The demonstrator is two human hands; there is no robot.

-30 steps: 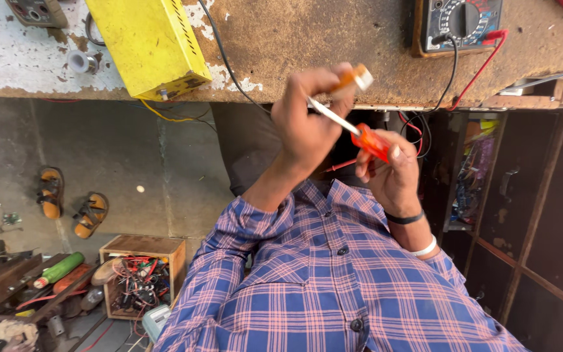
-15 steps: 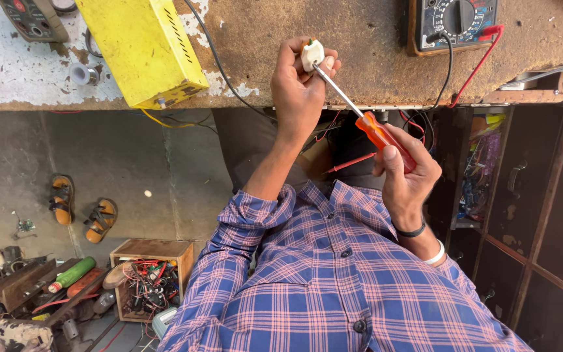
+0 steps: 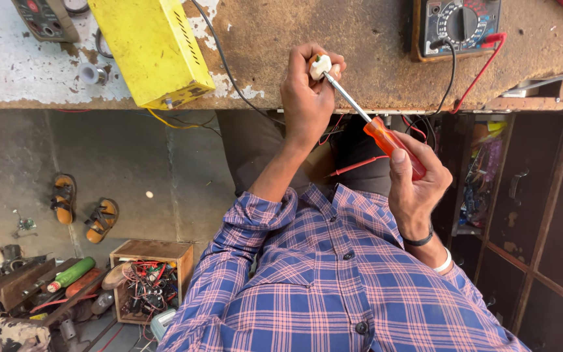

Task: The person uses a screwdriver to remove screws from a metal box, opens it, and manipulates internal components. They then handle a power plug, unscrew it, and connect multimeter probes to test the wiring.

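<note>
Worn workbench [image 3: 373, 58]: left hand [image 3: 307, 104] holds white plug [image 3: 320, 66], right hand [image 3: 415, 186] w/ screwdriver [image 3: 386, 133].

The person wears a button-up shirt [image 3: 333, 293] in blue plaid crossed with pink and white lines, dark buttons down its front. Both sleeves are rolled up, the cuffs turned back. The right wrist carries a thin black band [image 3: 419, 240] and a white band [image 3: 446, 261] beside it.
</note>
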